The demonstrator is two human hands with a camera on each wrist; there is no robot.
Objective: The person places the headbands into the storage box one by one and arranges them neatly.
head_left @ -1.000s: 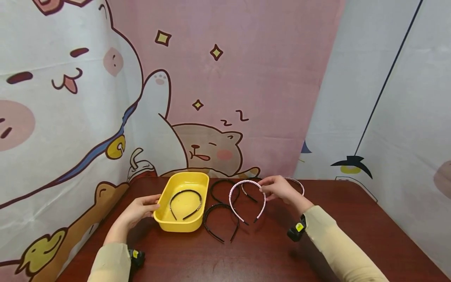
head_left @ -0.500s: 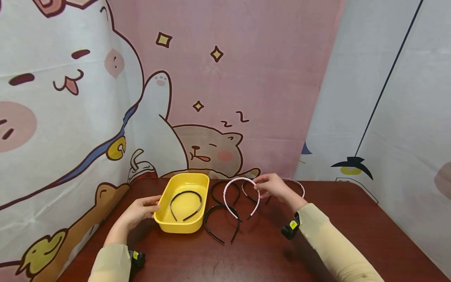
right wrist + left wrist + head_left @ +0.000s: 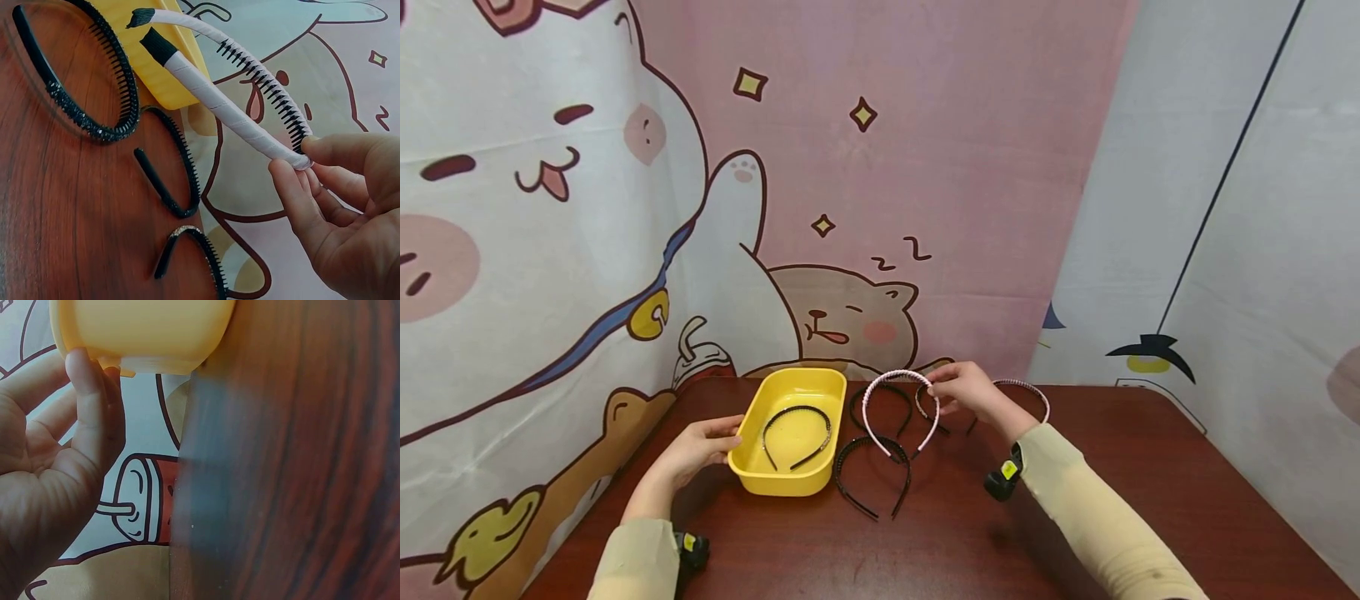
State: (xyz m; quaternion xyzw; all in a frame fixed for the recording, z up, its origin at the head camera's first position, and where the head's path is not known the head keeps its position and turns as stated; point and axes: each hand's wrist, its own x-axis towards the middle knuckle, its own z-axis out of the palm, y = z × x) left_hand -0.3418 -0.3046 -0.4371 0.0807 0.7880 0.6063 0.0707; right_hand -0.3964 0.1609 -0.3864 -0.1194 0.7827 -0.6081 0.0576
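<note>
My right hand [image 3: 970, 390] pinches a pink wrapped headband [image 3: 220, 114] between thumb and fingers. The band is raised above the table, its black-tipped ends pointing down and inner comb teeth showing in the right wrist view. My left hand [image 3: 702, 450] holds the left rim of a yellow plastic tub [image 3: 784, 483], seen from outside in the left wrist view. Inside the tub lies one dark headband [image 3: 795, 407]. A black glittery headband [image 3: 94, 130] lies on the table right of the tub. Behind it is a plain black headband [image 3: 191, 164].
Partly behind my right hand lies a dark headband with a glittery section [image 3: 187, 230]. A pale beaded headband [image 3: 1024, 384] lies farther right near the back edge. The reddish-brown table [image 3: 925, 550] meets a cartoon-printed cloth [image 3: 970, 208] at the back.
My right hand has moved left with the pink headband, bringing it nearer the tub and over the black headbands. My left hand and the tub have stayed in place.
</note>
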